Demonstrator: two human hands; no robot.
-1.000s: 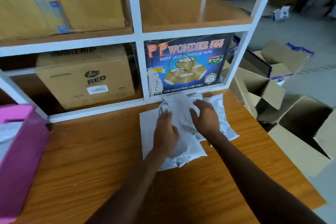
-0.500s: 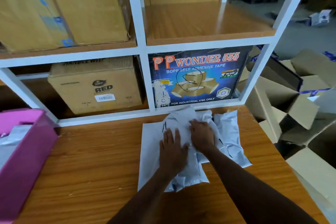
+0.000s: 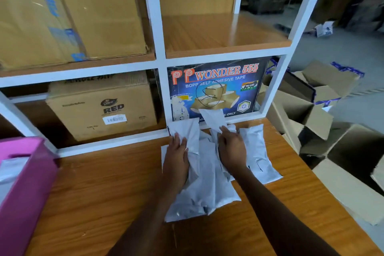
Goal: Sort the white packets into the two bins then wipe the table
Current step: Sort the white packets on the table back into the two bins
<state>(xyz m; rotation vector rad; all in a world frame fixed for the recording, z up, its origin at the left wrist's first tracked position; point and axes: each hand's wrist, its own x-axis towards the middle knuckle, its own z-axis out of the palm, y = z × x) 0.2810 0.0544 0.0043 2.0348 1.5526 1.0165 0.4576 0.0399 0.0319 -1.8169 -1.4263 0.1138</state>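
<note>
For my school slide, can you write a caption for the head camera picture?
Left hand and right hand grip packets on the table, pink bin at far left.

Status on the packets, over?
Left hand gripping left packet, right hand pinching raised packet. Pile unsorted on table. Pink bin far left, no obstruction seen.
</note>
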